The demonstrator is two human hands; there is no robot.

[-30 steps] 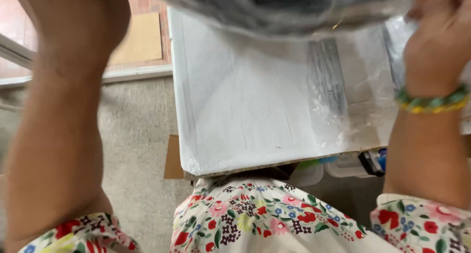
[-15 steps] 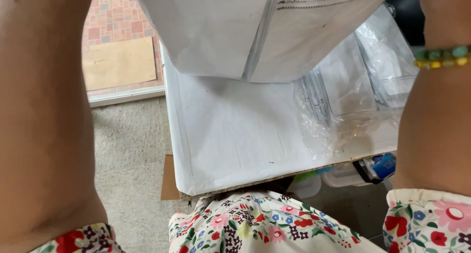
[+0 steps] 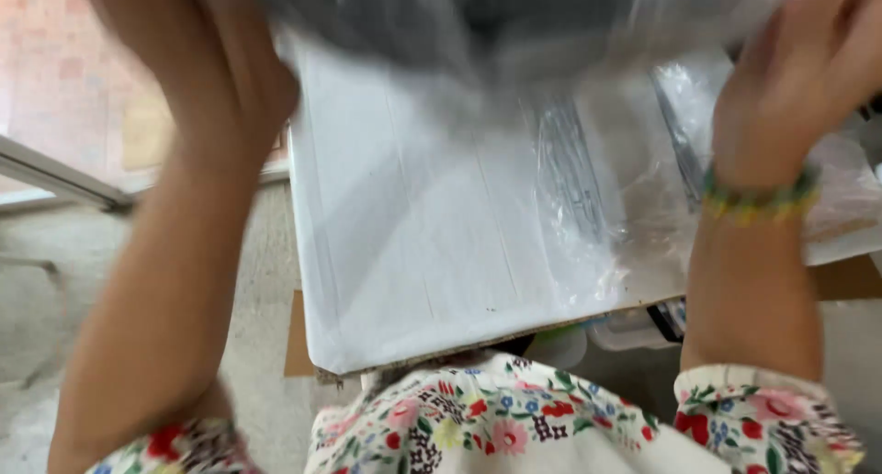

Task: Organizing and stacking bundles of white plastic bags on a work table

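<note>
Both my hands are raised at the top of the view, holding a blurred grey bundle wrapped in clear plastic (image 3: 514,24) above a white table (image 3: 404,253). My left hand (image 3: 234,74) grips its left side and my right hand (image 3: 795,79) grips its right side. A green and yellow beaded bracelet (image 3: 758,198) circles my right wrist. Floral sleeves cover both upper arms. The bundle is too blurred to tell what is inside.
Clear plastic bags (image 3: 625,189) lie crumpled on the right half of the table. A brown cardboard sheet (image 3: 296,341) shows under the table's near left corner. Small containers (image 3: 625,332) sit below the front edge. Grey floor and a brick wall (image 3: 55,79) lie left.
The view has swung down and blurred. A white folded item that filled the top of the view has given way to a grey plastic-wrapped bundle, and my hands now show at its sides.
</note>
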